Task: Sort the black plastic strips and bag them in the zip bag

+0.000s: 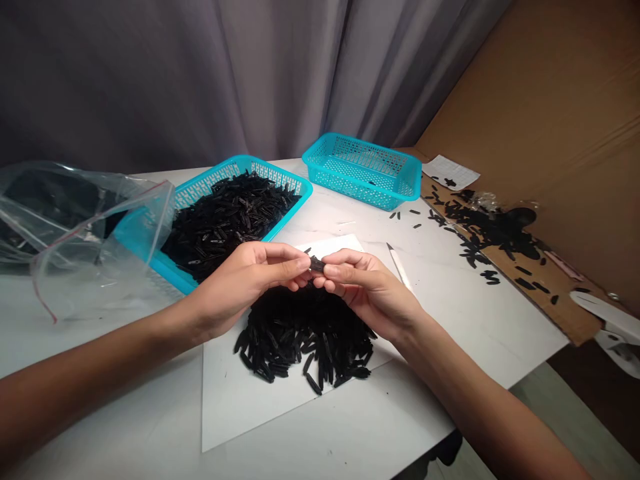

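Between my two hands is a small black elongated piece [317,264], its exact kind unclear. My left hand [265,268] pinches its left end with thumb and forefinger. At the other end, my right hand [357,280] grips it the same way, fingers curled. Just beneath both hands lies a heap of similar black pieces [310,340], spread on a white sheet [235,407]. Beyond my left hand, a blue basket [287,230] is filled with many more of these black pieces [230,213].
A second blue basket [363,190] stands at the back. A white-handled craft knife [400,267] lies right of my hands. Clear plastic bags [100,227] sit at left. Black pieces [480,230] are scattered over cardboard [535,303] at right, near a white tool [613,327].
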The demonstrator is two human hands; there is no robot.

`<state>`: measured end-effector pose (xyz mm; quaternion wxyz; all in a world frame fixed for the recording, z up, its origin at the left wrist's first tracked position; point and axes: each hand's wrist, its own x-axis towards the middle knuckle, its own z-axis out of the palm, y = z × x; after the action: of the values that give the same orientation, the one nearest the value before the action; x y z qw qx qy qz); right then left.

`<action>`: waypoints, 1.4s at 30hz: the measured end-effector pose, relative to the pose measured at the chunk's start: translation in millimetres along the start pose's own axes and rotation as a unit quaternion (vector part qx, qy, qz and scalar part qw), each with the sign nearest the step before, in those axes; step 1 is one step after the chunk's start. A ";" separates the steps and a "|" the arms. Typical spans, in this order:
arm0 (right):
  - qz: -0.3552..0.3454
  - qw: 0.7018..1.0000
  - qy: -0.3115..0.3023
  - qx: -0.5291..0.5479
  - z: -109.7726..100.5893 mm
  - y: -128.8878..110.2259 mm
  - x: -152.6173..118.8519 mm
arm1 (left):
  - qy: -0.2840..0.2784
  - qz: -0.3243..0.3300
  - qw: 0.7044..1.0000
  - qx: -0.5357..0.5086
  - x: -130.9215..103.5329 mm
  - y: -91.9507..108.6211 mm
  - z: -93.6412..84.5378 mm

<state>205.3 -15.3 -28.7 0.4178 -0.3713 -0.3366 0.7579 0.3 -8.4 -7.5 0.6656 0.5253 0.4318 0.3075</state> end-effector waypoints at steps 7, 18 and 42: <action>-0.111 0.986 0.055 -0.111 3.6 1.8 -1.8 | 0.022 0.015 0.998 -0.059 3.9 -3.6 2.8; -0.468 0.724 -0.016 -0.506 -9.1 2.8 -19.0 | 0.017 0.029 0.999 -0.032 -1.6 5.4 0.5; -0.115 0.992 0.009 -0.051 6.0 8.4 -2.8 | 0.046 0.059 0.996 -0.040 -5.7 2.0 10.3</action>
<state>198.1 -22.5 -31.8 0.4860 -0.3577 -0.4110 0.6833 7.1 -17.3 -3.3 0.6464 0.5079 0.4173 0.3873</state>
